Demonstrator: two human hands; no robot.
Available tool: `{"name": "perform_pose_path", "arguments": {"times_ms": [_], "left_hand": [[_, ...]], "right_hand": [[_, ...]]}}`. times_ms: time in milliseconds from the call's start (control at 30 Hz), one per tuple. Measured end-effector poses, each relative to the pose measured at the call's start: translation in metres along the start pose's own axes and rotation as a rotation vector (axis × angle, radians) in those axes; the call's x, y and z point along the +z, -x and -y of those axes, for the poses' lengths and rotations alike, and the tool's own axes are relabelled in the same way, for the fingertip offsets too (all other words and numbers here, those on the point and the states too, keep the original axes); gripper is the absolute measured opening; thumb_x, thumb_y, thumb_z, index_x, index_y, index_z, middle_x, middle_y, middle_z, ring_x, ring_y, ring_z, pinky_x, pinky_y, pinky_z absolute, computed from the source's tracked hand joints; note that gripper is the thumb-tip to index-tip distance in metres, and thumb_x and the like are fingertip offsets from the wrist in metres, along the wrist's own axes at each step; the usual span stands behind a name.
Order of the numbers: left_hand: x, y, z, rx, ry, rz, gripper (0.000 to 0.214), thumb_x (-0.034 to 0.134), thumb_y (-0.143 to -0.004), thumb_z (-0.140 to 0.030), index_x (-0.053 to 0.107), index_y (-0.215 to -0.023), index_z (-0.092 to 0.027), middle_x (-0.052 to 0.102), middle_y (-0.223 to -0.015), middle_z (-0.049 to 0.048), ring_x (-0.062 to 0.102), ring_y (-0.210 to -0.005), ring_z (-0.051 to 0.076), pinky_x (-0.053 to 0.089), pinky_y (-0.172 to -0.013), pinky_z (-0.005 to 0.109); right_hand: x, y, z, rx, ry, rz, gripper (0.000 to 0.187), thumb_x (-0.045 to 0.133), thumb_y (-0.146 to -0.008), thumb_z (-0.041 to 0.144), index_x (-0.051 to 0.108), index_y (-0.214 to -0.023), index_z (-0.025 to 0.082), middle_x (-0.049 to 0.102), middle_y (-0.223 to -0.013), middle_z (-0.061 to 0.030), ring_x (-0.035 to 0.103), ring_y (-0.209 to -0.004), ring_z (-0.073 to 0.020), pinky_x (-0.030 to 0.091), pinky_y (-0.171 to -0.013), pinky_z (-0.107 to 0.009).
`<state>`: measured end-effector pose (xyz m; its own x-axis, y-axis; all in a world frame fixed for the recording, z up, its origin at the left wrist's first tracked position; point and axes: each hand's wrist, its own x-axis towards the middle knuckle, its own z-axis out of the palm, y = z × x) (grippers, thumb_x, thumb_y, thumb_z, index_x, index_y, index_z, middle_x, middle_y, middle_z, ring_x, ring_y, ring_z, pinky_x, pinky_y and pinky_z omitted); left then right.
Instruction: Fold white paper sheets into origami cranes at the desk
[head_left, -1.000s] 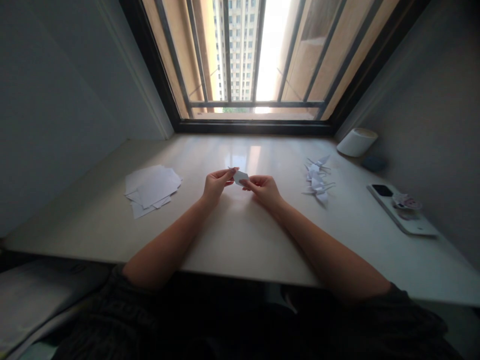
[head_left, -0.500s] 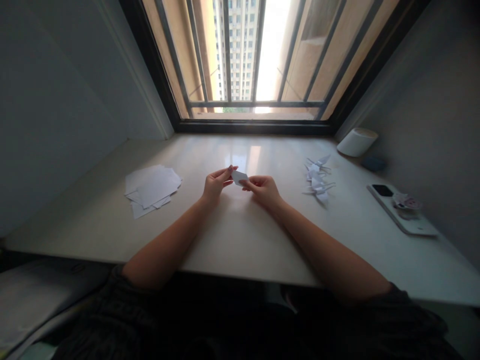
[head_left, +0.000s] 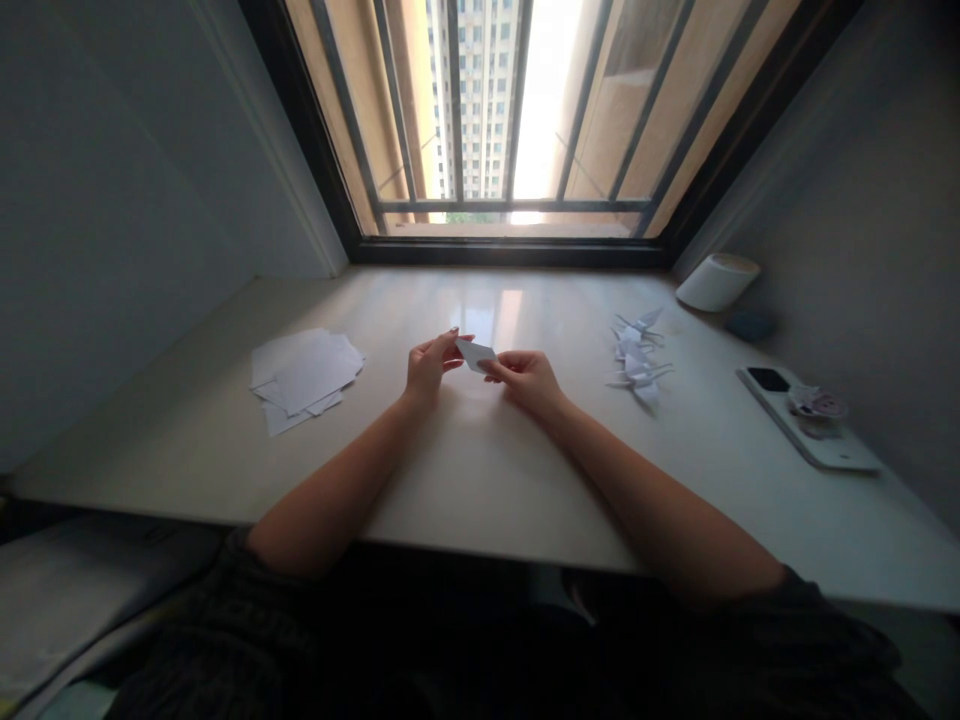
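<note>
your right hand [head_left: 527, 383] is closed in a pinch on the lower end of a small folded white paper [head_left: 475, 354], which you hold just above the tabletop [head_left: 480, 470], between your two hands. your left hand [head_left: 429, 365] is loosely curled, with its fingers [head_left: 450, 345] right beside the paper's upper end; you can't tell from this view whether they touch it, so its grip stays unclear.

to your left, well apart from your hands, lies a loose pile of white paper sheets [head_left: 304, 378]. to your right sits a cluster of white origami cranes [head_left: 637, 358]. further right, a white smartphone [head_left: 802, 415] lies with its dark camera block showing and a small patterned item [head_left: 817, 405] on it, near a white roll [head_left: 718, 282] and a small dark blue object [head_left: 750, 326] by the wall. ahead, a barred window [head_left: 510, 252] looks out on a tall apartment block [head_left: 472, 100].
</note>
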<state>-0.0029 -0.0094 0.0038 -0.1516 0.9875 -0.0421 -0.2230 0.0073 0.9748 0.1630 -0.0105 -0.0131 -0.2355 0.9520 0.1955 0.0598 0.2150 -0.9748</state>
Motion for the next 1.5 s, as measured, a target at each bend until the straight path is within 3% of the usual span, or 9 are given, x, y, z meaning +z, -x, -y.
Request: {"name": "perform_pose_path", "arguments": {"times_ms": [167, 300, 500, 767, 1067, 1233, 1367, 1500], "left_hand": [[-0.0005, -0.001, 0.0009, 0.037, -0.068, -0.019, 0.047, 0.068, -0.068, -0.059, 0.076, -0.086, -0.017, 0.073, -0.082, 0.008, 0.065, -0.078, 0.019, 0.046, -0.072, 0.029], [0.0013, 0.002, -0.0021, 0.048, -0.108, 0.06, 0.055, 0.063, -0.068, -0.066, 0.075, -0.092, -0.017, 0.073, -0.086, 0.0084, 0.065, -0.078, 0.019, 0.046, -0.07, 0.028], [0.0032, 0.0066, 0.0002, 0.097, -0.213, 0.206, 0.043, 0.077, -0.061, -0.054, 0.076, -0.084, -0.018, 0.073, -0.084, 0.0072, 0.063, -0.075, 0.017, 0.045, -0.069, 0.028], [0.0003, 0.0032, -0.0057, 0.008, -0.091, 0.078, 0.037, 0.08, -0.058, -0.05, 0.075, -0.074, -0.018, 0.07, -0.075, 0.0046, 0.061, -0.072, 0.014, 0.044, -0.068, 0.026], [-0.0012, 0.0017, -0.004, -0.031, -0.055, 0.066, 0.042, 0.075, -0.062, -0.057, 0.074, -0.077, -0.017, 0.07, -0.076, 0.0057, 0.061, -0.072, 0.016, 0.044, -0.068, 0.028], [-0.0014, 0.0009, -0.0023, 0.039, -0.117, 0.029, 0.05, 0.071, -0.063, -0.063, 0.074, -0.079, -0.016, 0.071, -0.077, 0.0075, 0.063, -0.074, 0.018, 0.044, -0.068, 0.029], [0.0006, 0.0032, -0.0028, 0.12, -0.181, 0.12, 0.05, 0.07, -0.066, -0.06, 0.075, -0.089, -0.017, 0.072, -0.085, 0.0078, 0.063, -0.077, 0.018, 0.046, -0.068, 0.028], [0.0039, 0.0054, -0.0003, 0.121, -0.172, 0.208, 0.04, 0.08, -0.061, -0.045, 0.075, -0.089, -0.017, 0.073, -0.082, 0.0059, 0.063, -0.073, 0.016, 0.047, -0.07, 0.029]], "right_hand": [[0.0013, -0.0006, -0.0006, 0.031, -0.041, 0.003, 0.042, 0.072, -0.065, 0.058, 0.071, -0.064, 0.016, 0.067, -0.059, -0.0041, 0.058, -0.056, -0.0147, 0.045, -0.058, -0.028], [0.0007, -0.0016, 0.0004, 0.067, -0.124, -0.021, 0.041, 0.074, -0.063, 0.057, 0.072, -0.065, 0.017, 0.067, -0.059, -0.0036, 0.059, -0.058, -0.0147, 0.046, -0.061, -0.028], [0.0001, -0.001, 0.0026, 0.074, -0.16, -0.028, 0.039, 0.074, -0.064, 0.056, 0.072, -0.065, 0.017, 0.067, -0.059, -0.0036, 0.06, -0.059, -0.0151, 0.046, -0.061, -0.028], [-0.001, -0.0026, -0.0025, 0.035, -0.059, 0.025, 0.04, 0.073, -0.066, 0.056, 0.071, -0.066, 0.016, 0.067, -0.061, -0.0041, 0.057, -0.057, -0.0138, 0.044, -0.059, -0.027], [0.0017, -0.0008, 0.0016, 0.033, -0.053, 0.036, 0.039, 0.073, -0.066, 0.055, 0.071, -0.065, 0.016, 0.067, -0.06, -0.0038, 0.056, -0.057, -0.0137, 0.041, -0.058, -0.027], [0.0009, -0.0019, -0.0003, 0.034, -0.014, 0.033, 0.042, 0.071, -0.066, 0.058, 0.071, -0.063, 0.016, 0.066, -0.059, -0.004, 0.055, -0.055, -0.0136, 0.041, -0.057, -0.027], [-0.0005, -0.0027, -0.0015, 0.051, -0.041, 0.003, 0.042, 0.072, -0.065, 0.058, 0.071, -0.064, 0.016, 0.067, -0.059, -0.0047, 0.057, -0.056, -0.0144, 0.043, -0.058, -0.027], [0.0001, -0.0026, -0.0046, 0.031, -0.017, 0.01, 0.04, 0.072, -0.067, 0.056, 0.072, -0.065, 0.016, 0.068, -0.06, -0.005, 0.057, -0.057, -0.0142, 0.042, -0.057, -0.026]]}}
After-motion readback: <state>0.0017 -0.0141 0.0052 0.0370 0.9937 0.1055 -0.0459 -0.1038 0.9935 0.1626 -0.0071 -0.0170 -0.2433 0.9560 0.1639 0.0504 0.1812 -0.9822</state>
